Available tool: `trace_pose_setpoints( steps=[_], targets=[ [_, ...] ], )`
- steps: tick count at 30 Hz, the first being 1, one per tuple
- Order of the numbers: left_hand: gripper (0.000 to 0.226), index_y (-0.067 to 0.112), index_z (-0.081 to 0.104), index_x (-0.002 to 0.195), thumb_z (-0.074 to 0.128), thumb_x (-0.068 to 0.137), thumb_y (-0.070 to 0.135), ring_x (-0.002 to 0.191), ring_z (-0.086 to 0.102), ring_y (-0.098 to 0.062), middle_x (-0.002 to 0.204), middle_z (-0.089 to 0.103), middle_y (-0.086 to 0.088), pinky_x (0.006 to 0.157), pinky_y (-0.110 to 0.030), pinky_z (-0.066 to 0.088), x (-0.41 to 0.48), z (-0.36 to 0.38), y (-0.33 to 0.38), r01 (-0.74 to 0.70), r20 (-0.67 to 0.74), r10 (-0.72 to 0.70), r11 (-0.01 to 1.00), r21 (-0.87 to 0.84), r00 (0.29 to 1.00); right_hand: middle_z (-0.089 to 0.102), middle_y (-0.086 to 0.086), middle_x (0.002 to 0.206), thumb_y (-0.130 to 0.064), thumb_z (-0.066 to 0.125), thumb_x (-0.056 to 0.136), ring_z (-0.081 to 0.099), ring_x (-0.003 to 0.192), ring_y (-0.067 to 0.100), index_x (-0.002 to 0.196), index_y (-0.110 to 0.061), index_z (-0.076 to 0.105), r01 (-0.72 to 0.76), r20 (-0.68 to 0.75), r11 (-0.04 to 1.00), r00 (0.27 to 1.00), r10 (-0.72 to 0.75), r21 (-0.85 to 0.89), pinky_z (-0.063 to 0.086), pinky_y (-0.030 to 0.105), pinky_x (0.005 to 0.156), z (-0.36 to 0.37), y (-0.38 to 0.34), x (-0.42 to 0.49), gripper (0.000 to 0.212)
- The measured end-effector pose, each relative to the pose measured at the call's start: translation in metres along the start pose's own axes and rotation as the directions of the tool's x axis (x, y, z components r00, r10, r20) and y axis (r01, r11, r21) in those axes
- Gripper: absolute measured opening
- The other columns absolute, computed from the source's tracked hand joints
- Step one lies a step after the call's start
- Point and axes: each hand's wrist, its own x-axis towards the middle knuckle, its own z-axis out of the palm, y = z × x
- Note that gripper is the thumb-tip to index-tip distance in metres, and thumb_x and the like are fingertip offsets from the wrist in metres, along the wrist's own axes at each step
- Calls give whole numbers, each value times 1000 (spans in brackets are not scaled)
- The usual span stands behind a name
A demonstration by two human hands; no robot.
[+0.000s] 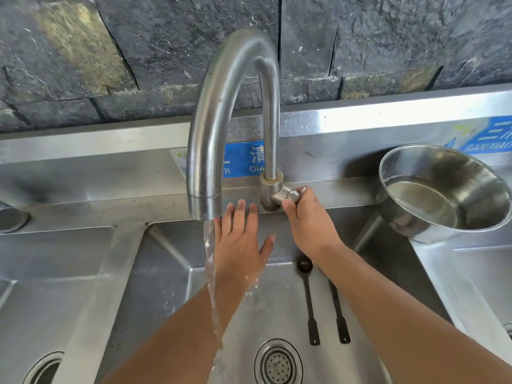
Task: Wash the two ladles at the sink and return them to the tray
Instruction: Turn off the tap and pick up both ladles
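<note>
Two black ladles lie side by side on the floor of the middle steel sink basin (171, 273). The left ladle (309, 297) shows its round bowl at the far end. The right ladle (338, 314) has its bowl hidden under my right forearm. My right hand (307, 217) grips the tap handle (291, 194) at the base of the curved faucet (210, 134). Water (212, 286) runs from the spout past my wet left hand (241, 245), which is held flat with straight fingers just right of the stream. No tray is in view.
A steel bowl (443, 195) with some water stands tilted on the sink's right rim. The drain strainer (278, 363) sits at the basin's near centre. Further basins lie left (41, 314) and right (484, 273). A dark stone wall rises behind.
</note>
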Motion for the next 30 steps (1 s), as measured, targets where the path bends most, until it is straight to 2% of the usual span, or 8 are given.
trace_pose_setpoints(
  steps=[6, 9, 13, 16, 21, 25, 30],
  targets=[
    [76, 12, 31, 149, 37, 90, 60, 145, 26, -37, 155, 35, -13, 119, -56, 16, 2, 7, -1, -17, -14, 17, 999, 28, 1000, 58, 6, 104, -40, 42, 102, 61, 83, 28, 106, -16, 43, 27, 49, 996, 999, -23, -81, 50, 44, 74, -6, -3, 0, 24],
    [77, 12, 29, 149, 36, 90, 61, 146, 25, -37, 155, 34, -13, 120, -57, 16, 1, 8, -2, -24, -21, 24, 999, 35, 999, 55, 4, 102, -39, 42, 102, 57, 81, 24, 103, -17, 39, 29, 95, 989, 995, -15, -146, 43, 37, 68, -11, -5, 3, 23],
    [80, 12, 25, 153, 32, 90, 62, 149, 20, -35, 159, 28, -13, 120, -51, 4, -1, 8, -4, -52, -24, 53, 997, 63, 998, 53, 5, 96, -39, 42, 102, 53, 77, 22, 107, -9, 43, 45, 120, 971, 993, -17, -236, 39, 33, 65, -15, -8, 7, 31],
    [81, 12, 24, 153, 29, 90, 63, 149, 19, -35, 160, 28, -13, 118, -45, -4, -2, 7, -5, -62, -46, 66, 996, 67, 997, 53, 3, 93, -41, 41, 102, 54, 76, 23, 101, -12, 38, 26, 114, 961, 993, 5, -276, 41, 34, 65, -13, -9, 8, 29],
    [79, 10, 24, 151, 32, 92, 62, 146, 26, -36, 158, 31, -16, 120, -56, 16, -2, 9, -6, -72, -41, 76, 993, 94, 996, 51, 2, 86, -44, 41, 101, 54, 75, 26, 96, -15, 35, -4, 101, 953, 994, 37, -302, 46, 39, 67, -12, -10, 10, 29],
    [79, 11, 24, 151, 34, 92, 62, 144, 29, -37, 157, 31, -15, 119, -57, 20, -2, 12, -8, -66, -37, 69, 994, 92, 997, 52, 3, 86, -44, 41, 101, 56, 76, 26, 97, -16, 35, -8, 105, 946, 993, 44, -323, 49, 41, 68, -13, -11, 9, 29],
    [79, 13, 26, 151, 38, 91, 63, 144, 27, -36, 157, 32, -13, 120, -56, 18, -1, 17, -9, -56, -48, 61, 994, 89, 997, 61, 12, 98, -41, 41, 101, 63, 90, 36, 102, -10, 38, -7, 111, 951, 993, 44, -310, 44, 38, 68, -14, -12, 9, 31]
  ],
)
